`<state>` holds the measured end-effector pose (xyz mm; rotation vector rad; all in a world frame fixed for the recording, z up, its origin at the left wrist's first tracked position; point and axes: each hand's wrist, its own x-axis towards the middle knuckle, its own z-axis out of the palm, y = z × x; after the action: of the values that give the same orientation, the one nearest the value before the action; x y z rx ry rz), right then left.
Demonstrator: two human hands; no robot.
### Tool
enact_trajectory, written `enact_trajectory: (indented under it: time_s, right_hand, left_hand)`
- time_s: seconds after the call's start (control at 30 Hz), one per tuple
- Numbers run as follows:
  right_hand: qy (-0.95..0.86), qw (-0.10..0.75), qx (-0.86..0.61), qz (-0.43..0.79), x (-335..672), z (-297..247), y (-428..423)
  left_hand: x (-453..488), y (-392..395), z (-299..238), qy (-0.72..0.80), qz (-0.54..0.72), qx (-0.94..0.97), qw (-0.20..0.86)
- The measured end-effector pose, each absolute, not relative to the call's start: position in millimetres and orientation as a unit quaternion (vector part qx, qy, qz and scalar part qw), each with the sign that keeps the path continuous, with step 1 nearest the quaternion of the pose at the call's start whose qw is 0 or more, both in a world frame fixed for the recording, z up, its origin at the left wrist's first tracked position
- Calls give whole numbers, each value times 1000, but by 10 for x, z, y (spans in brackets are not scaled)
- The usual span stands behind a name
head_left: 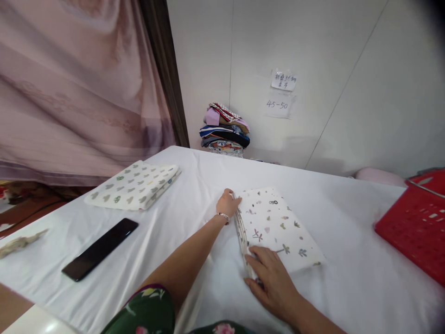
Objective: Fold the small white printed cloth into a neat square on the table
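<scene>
A white folded cloth printed with small plants and shapes lies flat on the table, its layered folded edge toward the left. At the far left corner of that cloth, my left hand is closed on the edge, thumb over the top. My right hand grips the near left corner, with its fingers on the upper layer and the thumb at the side. The parts of the fingers under the layers are hidden.
A second folded cloth with grey and green motifs lies at left, beyond a black phone. A red basket stands at right on the white-covered table. Folded fabrics are stacked by the wall.
</scene>
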<state>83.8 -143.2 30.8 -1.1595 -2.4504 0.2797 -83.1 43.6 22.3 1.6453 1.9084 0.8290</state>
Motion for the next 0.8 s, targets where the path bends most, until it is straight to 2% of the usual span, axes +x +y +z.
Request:
enact_trajectory:
  time_s: [0.3, 0.53, 0.8]
  right_hand:
    - [-884, 209, -408, 94, 868, 279, -1425]
    - [-906, 161, -386, 65, 882, 212, -1427]
    - [-916, 123, -377, 51, 870, 195, -1422]
  left_hand:
    - [-855, 533, 302, 692, 224, 650, 220]
    - [-875, 613, 296, 664, 320, 645, 199]
    - [-916, 696, 168, 700, 326, 567, 286]
